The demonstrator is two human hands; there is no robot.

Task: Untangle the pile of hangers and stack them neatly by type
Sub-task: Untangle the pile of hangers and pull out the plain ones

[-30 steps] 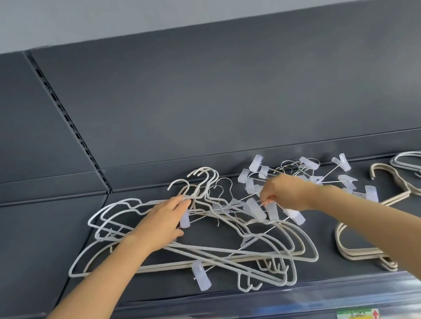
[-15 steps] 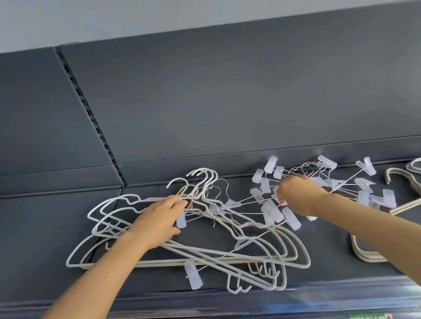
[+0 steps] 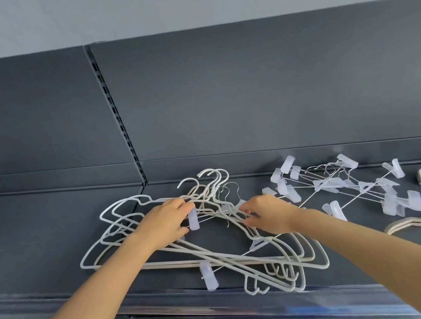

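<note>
ok so the bit that matters: one stray clip hanger (image 3: 193,221) lies right between the two hands, its thin metal bar running roughly left-right, with a frosted plastic clip dangling at the left hand's (image 3: 164,224) fingertips; the right hand (image 3: 269,214) is nearer the hook end and looks to be pinching the wire with curled fingers; the left lies fairly flat, pinning the necks of the white hangers (image 3: 280,259); those are matte, coated and round-shouldered, heaped on the dark shelf (image 3: 55,244); the other clip hangers (image 3: 339,183) sit just to the right, so I'd guess a rightward pull
</note>
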